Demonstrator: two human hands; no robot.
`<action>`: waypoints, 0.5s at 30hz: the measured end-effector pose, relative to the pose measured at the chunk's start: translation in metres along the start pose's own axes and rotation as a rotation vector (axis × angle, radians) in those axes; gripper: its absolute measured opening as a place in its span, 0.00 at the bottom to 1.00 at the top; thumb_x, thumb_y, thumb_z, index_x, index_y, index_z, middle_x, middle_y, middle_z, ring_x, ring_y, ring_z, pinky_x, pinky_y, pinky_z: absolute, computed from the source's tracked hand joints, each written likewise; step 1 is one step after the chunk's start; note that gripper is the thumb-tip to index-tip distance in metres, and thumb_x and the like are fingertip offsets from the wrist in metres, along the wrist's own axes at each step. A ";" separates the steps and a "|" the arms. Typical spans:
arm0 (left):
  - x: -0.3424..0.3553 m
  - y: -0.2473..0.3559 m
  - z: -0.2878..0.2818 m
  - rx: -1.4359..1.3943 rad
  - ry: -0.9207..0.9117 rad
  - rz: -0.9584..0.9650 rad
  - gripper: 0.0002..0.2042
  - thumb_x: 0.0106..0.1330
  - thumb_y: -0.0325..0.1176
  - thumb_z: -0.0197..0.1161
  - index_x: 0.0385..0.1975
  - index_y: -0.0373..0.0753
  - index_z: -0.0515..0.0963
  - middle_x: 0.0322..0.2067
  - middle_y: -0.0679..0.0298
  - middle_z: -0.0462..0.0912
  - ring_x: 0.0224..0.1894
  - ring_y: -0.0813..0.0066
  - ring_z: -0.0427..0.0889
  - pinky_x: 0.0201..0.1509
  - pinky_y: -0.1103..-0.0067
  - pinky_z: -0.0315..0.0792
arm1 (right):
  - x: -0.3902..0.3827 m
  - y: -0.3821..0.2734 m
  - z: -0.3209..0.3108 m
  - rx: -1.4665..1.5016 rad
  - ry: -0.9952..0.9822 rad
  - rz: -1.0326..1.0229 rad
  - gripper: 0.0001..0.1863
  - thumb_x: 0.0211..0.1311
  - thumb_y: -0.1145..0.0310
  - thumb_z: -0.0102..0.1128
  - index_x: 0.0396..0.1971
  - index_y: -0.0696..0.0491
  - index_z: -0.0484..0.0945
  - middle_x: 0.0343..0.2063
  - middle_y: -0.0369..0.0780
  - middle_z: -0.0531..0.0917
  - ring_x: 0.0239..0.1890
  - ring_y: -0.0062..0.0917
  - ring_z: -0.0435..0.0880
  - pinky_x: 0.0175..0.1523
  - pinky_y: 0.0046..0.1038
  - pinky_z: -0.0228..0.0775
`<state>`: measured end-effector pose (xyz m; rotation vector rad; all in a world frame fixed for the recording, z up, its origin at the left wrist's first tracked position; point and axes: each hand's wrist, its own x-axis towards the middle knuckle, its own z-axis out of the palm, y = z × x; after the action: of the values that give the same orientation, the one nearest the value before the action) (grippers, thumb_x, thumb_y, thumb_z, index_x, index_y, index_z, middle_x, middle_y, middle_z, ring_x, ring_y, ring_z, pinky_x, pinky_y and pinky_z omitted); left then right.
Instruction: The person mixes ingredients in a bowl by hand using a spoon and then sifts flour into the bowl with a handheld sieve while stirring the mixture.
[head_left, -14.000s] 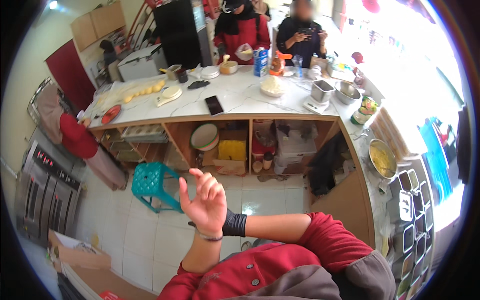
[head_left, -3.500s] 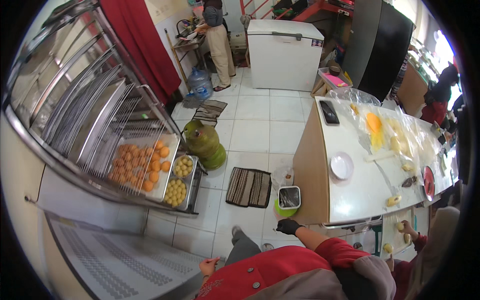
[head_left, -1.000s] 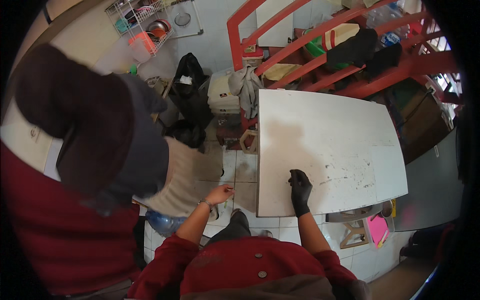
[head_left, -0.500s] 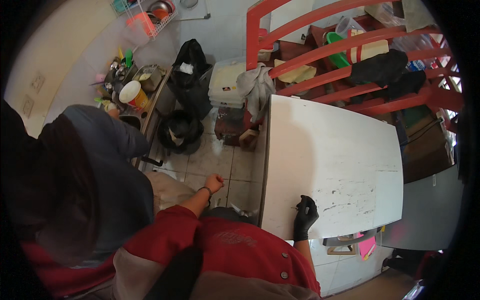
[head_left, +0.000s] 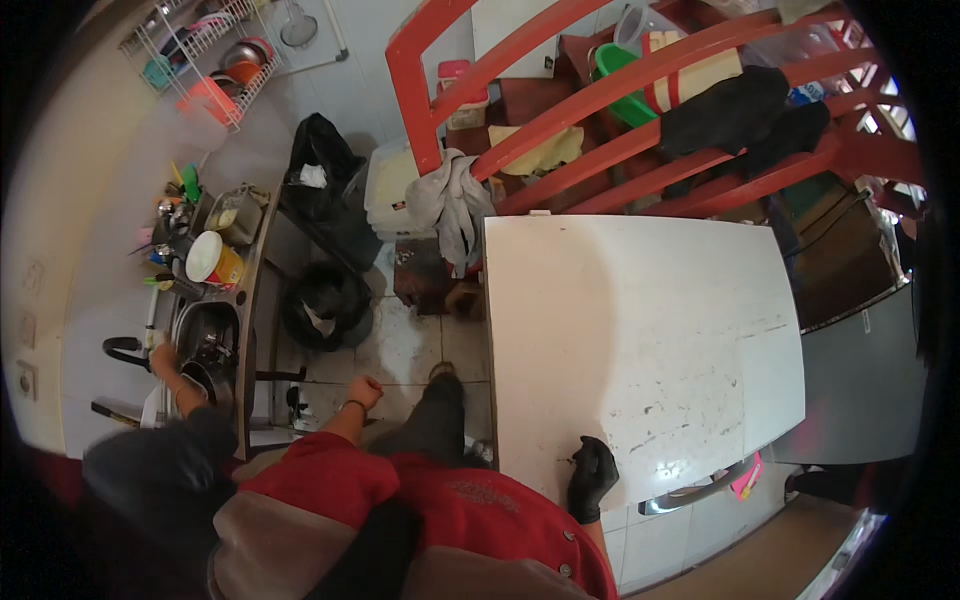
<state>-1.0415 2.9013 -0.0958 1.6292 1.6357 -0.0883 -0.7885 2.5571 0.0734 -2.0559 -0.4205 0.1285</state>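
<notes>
My left hand (head_left: 366, 392) is bare, with a dark band at the wrist. Its fingers are curled closed in the air over the tiled floor, and nothing shows in them. My right hand (head_left: 592, 478) wears a black glove and is over the near edge of a scuffed white flat top (head_left: 640, 320). The gloved fingers are bent together; whether they hold anything small is hidden, and I cannot tell if they touch the surface.
At the left, a co-worker's hand (head_left: 165, 358) reaches toward the sink (head_left: 207, 330). A yellow tub (head_left: 205, 258) and utensils crowd the counter. Black-lined bins (head_left: 325, 305) stand on the floor. A red railing (head_left: 560, 185) draped with cloths runs behind the white top.
My view has swung left, bringing more of the sink and dish rack into sight. The co-worker's body appears lower, with an arm at the sink. Both my hands keep similar closed shapes.
</notes>
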 end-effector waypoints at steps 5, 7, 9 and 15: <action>0.043 0.017 -0.031 0.010 -0.012 -0.045 0.07 0.42 0.28 0.69 0.22 0.37 0.80 0.24 0.59 0.80 0.28 0.70 0.78 0.34 0.75 0.73 | 0.012 -0.023 -0.012 -0.277 0.036 -0.189 0.05 0.54 0.77 0.50 0.27 0.58 0.77 0.16 0.37 0.75 0.18 0.19 0.71 0.24 0.20 0.62; 0.067 0.003 -0.040 -0.151 -0.103 0.006 0.08 0.42 0.30 0.71 0.22 0.37 0.80 0.22 0.60 0.80 0.26 0.73 0.78 0.33 0.76 0.73 | 0.020 -0.033 0.002 -0.286 0.091 -0.123 0.06 0.54 0.77 0.50 0.27 0.59 0.77 0.16 0.37 0.74 0.17 0.18 0.70 0.24 0.20 0.61; 0.094 0.029 -0.057 -0.235 -0.147 0.101 0.07 0.44 0.29 0.70 0.22 0.36 0.80 0.22 0.61 0.80 0.25 0.75 0.78 0.32 0.77 0.73 | 0.039 -0.067 0.042 -0.275 0.181 -0.100 0.06 0.54 0.78 0.49 0.26 0.59 0.76 0.17 0.36 0.75 0.17 0.17 0.70 0.24 0.20 0.62; 0.146 0.097 -0.123 -0.591 -0.224 0.454 0.05 0.51 0.27 0.64 0.26 0.33 0.78 0.26 0.62 0.80 0.27 0.79 0.78 0.31 0.81 0.71 | 0.088 -0.145 0.233 0.063 -0.244 -0.064 0.04 0.49 0.77 0.53 0.24 0.58 0.78 0.19 0.42 0.77 0.19 0.28 0.75 0.27 0.27 0.66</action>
<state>-0.9936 3.1051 -0.0499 1.4160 0.9645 0.3956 -0.8027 2.8444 0.0891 -1.9687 -0.6239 0.3525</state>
